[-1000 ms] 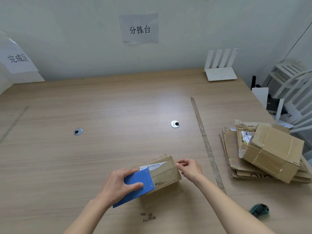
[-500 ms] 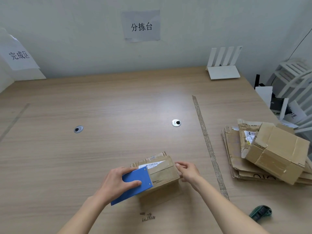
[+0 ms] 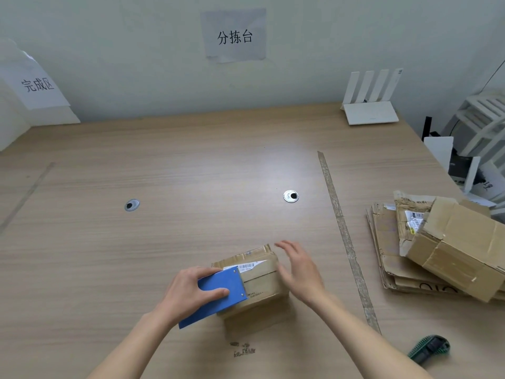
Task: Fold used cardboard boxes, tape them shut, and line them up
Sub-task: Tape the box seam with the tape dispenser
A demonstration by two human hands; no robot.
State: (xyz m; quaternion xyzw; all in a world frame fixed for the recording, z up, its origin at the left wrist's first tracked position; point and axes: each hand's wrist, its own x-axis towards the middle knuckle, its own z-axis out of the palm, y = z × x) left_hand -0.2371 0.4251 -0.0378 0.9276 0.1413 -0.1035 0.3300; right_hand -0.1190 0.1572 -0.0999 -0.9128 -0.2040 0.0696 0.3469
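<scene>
A person works at a wooden table (image 3: 191, 165), seen from a head-worn camera, with a small cardboard box (image 3: 257, 280) sitting near the front edge between both forearms. The left hand (image 3: 191, 292) grips a blue tape dispenser (image 3: 218, 295), thumb curled over its top face and the other fingers wrapped around its far edge, and holds the tool's front end on the box's top, at its left side, just under a white barcode label (image 3: 244, 266). The right hand (image 3: 297, 269) hovers at the box's right side with fingers straight and slightly spread, holding nothing; whether the palm touches the cardboard cannot be told. At the right edge of the table lies a pile of flattened boxes (image 3: 393, 258), and a folded box (image 3: 459, 247) rests tilted on top of it. A long strip of tape (image 3: 344, 233) runs along the tabletop between the working area and that pile. A green utility knife (image 3: 429, 350) lies near the front right corner, well apart from both hands. Two round metal cable holes sit in the tabletop farther back, and a white router (image 3: 369, 110) stands at the far right against the wall, under a paper sign (image 3: 235, 35) with printed characters.
</scene>
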